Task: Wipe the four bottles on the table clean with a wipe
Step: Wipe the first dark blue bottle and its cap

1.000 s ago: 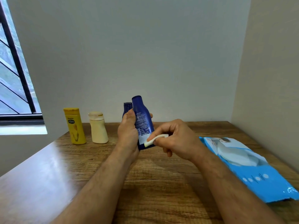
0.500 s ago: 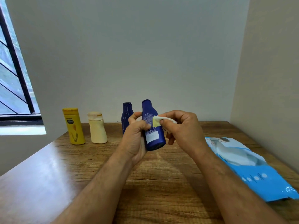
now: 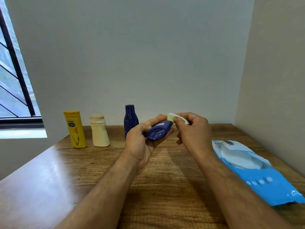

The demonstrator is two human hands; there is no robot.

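My left hand grips a dark blue bottle, tipped so its base faces me and its top points away. My right hand pinches a folded white wipe against the bottle's far end. A second dark blue bottle stands upright just behind my left hand. Further left along the back of the wooden table, a cream bottle and a yellow bottle stand side by side.
A blue pack of wipes lies flat on the table's right side, close to the right wall. A window with dark bars fills the left edge. The grey back wall rises right behind the bottles.
The held bottle has gone from upright to tipped over, base toward me. My right hand with the wipe rose from the bottle's lower body to its top end.
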